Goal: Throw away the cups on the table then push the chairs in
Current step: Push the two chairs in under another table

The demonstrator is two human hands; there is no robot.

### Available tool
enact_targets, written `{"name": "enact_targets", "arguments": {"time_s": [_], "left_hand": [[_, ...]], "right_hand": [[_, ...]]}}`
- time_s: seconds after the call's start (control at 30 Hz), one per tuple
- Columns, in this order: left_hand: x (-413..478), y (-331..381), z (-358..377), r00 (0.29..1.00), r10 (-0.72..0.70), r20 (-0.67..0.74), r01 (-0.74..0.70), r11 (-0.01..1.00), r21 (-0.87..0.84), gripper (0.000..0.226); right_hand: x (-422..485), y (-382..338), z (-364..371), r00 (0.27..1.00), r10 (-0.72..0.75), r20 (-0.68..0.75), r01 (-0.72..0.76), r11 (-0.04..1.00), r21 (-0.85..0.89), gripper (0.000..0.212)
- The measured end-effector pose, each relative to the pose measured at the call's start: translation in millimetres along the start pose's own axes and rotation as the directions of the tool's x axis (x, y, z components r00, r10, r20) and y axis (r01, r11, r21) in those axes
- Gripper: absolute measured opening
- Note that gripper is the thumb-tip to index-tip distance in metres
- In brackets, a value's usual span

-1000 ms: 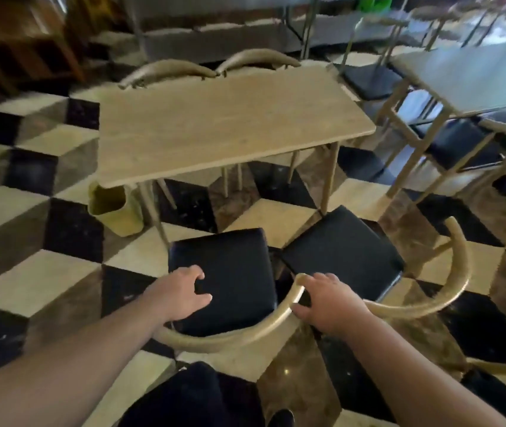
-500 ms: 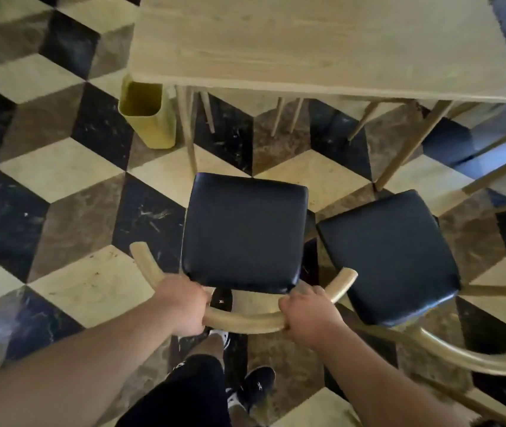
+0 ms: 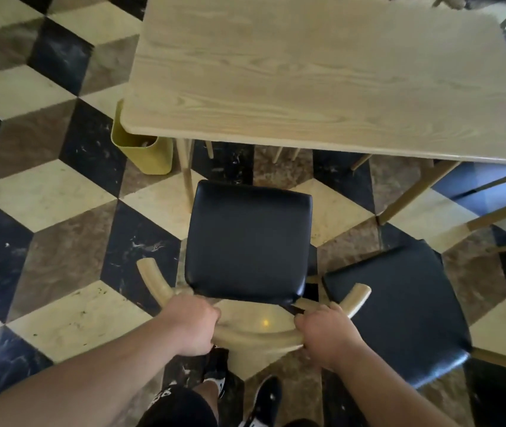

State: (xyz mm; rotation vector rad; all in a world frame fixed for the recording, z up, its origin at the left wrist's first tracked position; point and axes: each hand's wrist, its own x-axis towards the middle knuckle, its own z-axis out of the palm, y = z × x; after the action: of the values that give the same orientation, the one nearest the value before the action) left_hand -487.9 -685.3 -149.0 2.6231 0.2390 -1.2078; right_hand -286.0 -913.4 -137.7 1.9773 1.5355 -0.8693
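Observation:
A chair with a black padded seat and a curved light-wood backrest stands in front of me, facing the light wooden table. My left hand grips the left part of the backrest and my right hand grips the right part. The seat's front edge is just short of the table's near edge. A second black-seated chair stands at an angle to the right, touching the first. No cups show on the tabletop.
A yellow bin sits on the floor under the table's left near corner, beside a table leg. The floor is chequered in cream, brown and black tiles. More chair legs show under the table's far side. My feet are below the backrest.
Both hands closed on the left chair's backrest. The chair has moved forward toward the table, and my view has come closer and tilted down.

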Motion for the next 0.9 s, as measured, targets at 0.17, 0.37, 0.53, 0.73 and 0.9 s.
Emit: {"name": "enact_targets", "arguments": {"time_s": [0.17,0.37,0.53,0.73,0.9], "left_hand": [[37.0,-28.3,-53.3,0.999,-0.017,-0.029,0.018,0.999,0.048,0.023],[76.6,-48.2,-99.6,0.993,-0.073,-0.095,0.080,0.995,0.064,0.026],[104.7,-68.5,-137.0,0.991,-0.099,-0.096,0.104,0.993,0.055,0.038],[133.3,-86.6,-170.6,0.985,-0.139,-0.107,0.142,0.990,0.021,0.034],[153.6,-105.8,-194.5,0.995,-0.079,-0.068,0.081,0.996,0.037,0.029]], "right_hand": [[40.9,43.2,-43.7,0.998,-0.004,-0.064,0.003,1.000,-0.009,0.033],[82.7,93.9,-88.8,0.995,-0.032,-0.091,0.033,0.999,0.012,0.031],[112.3,125.7,-117.1,0.993,-0.044,-0.111,0.044,0.999,-0.002,0.031],[142.8,160.8,-145.0,0.991,-0.060,-0.115,0.057,0.998,-0.032,0.034],[167.8,177.3,-168.1,0.997,-0.061,-0.040,0.059,0.996,-0.062,0.016]]}}
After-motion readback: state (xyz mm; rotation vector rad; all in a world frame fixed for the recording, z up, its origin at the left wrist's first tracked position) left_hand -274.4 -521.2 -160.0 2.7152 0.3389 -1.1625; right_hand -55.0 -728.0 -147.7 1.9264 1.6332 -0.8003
